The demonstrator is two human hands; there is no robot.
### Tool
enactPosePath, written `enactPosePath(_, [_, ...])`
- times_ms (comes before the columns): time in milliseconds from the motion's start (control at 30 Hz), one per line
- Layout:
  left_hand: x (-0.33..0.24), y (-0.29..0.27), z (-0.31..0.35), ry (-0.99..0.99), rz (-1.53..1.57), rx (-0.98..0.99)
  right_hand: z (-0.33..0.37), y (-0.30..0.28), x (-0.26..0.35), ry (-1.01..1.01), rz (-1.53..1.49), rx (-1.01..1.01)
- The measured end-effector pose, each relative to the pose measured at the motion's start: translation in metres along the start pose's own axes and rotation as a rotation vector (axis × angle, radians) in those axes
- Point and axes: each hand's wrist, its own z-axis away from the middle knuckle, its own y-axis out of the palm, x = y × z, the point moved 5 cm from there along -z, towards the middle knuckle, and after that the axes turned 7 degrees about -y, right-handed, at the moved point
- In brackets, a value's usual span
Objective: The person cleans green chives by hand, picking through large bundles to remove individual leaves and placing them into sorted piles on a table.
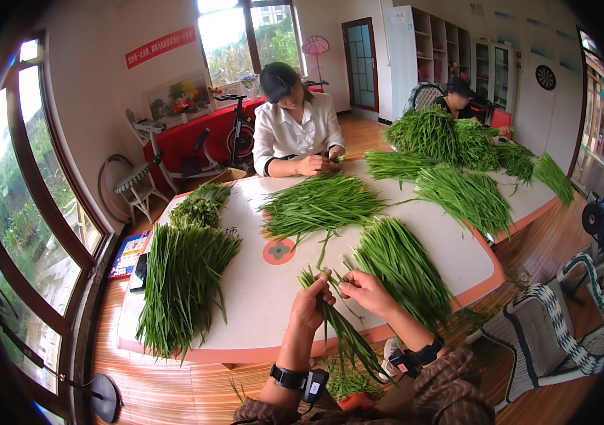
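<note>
Here the left hand (310,303) is closed around a small bunch of green chives (341,327), its grip holding the stalks near their upper ends so the long leaves hang down over the near edge of the desk (252,312) toward the person's lap. The right hand (367,289) pinches at the top of that same bunch with fingertips, seemingly picking at 1 stalk, which would explain why the bunch is lifted clear of the surface rather than resting on it. Just beside the right hand lies a loose heap of chives (401,269); a larger, tidier pile (181,283) lies well apart on the left, with a darker clump (199,207) beyond it. More spread chives (319,204) sit in the middle, between the person and a co-worker in a white shirt (295,131) seated at the far side, also handling stalks. A woven chair (550,333) stands close on the right, crowding that elbow.
</note>
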Motion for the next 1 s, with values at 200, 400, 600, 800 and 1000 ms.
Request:
enactPosePath(200, [0.001, -0.001, 0.004, -0.001, 0.1, 0.056, 0.001, 0.007, 0.003, -0.022, 0.036, -0.044])
enactPosePath(400, [-0.004, 0.0, 0.012, 0.028, -0.006, -0.039, 0.004, 0.0, 0.025, -0.022, 0.214, -0.073])
enactPosePath(600, [0.005, -0.001, 0.008, -0.049, -0.024, 0.114, 0.0, 0.001, 0.044, -0.236, 0.293, -0.147])
enactPosePath(800, [0.013, 0.014, 0.012, -0.073, -0.021, 0.047, 0.003, 0.005, 0.043, -0.257, 0.25, -0.169])
enactPosePath(1000, [0.005, 0.015, 0.029, -0.139, -0.174, 0.023, -0.002, 0.0, 0.047, -0.207, 0.133, -0.073])
